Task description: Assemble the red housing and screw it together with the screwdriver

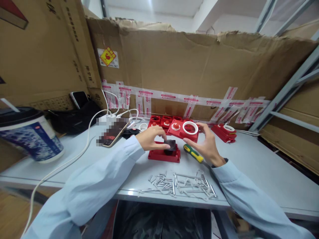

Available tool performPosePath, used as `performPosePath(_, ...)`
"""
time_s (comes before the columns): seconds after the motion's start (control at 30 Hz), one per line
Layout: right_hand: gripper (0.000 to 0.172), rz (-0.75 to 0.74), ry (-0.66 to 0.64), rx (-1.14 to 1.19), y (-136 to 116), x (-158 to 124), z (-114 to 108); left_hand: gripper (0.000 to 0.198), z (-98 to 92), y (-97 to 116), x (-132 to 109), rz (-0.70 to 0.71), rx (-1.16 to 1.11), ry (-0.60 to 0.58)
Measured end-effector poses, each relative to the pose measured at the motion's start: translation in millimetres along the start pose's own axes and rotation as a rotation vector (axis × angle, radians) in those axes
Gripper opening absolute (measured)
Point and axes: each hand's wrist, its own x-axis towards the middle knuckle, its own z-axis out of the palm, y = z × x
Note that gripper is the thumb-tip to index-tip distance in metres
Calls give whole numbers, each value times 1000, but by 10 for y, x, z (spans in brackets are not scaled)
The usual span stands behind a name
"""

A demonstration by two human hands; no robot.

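From the head view, the left hand (152,137) was closed to a narrow pinch, thumb and forefinger gripping a black square block (170,145) at the right end of an open red enclosure base (156,155). The base lay on the grey tabletop (259,159), in front of the person. The block stood above the base's rim; whether it was fully seated could not be told.

The right hand (210,146) was spread in a wide C, thumb and fingers holding a red cover (179,133) by its right end, behind and to the right of the base. The cover already carried a red round button (176,126) and a white ring (184,128), so its front seemed largely fitted out. It was not yet on the base, and the two looked unfastened.

Small screws (160,181) lay loose near the table's front edge, beside longer silvery pieces (173,188). A green-and-yellow screwdriver (193,152) rested by the right hand, apparently unused at that moment. More red housings (165,121) stood along the cardboard, their state of completion partly hidden.
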Motion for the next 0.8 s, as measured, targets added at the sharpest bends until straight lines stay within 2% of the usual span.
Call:
performPosePath(0.1, 61, 26, -68, 78, -39, -20, 75, 29, -121, 61, -57, -7, 30, 222)
performPosePath(0.17, 62, 17, -145, 135, -74, -36, 148, 40, -132, 100, -71, 18, 25, 306)
performPosePath(0.27, 59, 14, -244, 194, -114, -57, 250, 67, -37, 121, -60, 36, 10, 203)
performPosePath(0.33, 57, 16, -288, 203, -123, -62, 287, 74, 54, 96, -48, -6, 2, 104)
performPosePath(0.4, 60, -11, -328, 190, -127, -58, 287, 74, 128, 43, -43, -28, -19, 53)
performPosePath(0.5, 67, -136, -374, 113, -152, -35, 247, 71, 193, -56, -53, -1, -50, 57)
performPosePath(0.63, 49, -298, -465, -78, -196, -17, 229, 72, 249, -146, -75, 9, -76, 36)
performPosePath(0.8, 38, -320, -494, -163, -160, -37, 274, 67, 297, -144, -83, 46, -116, 9)
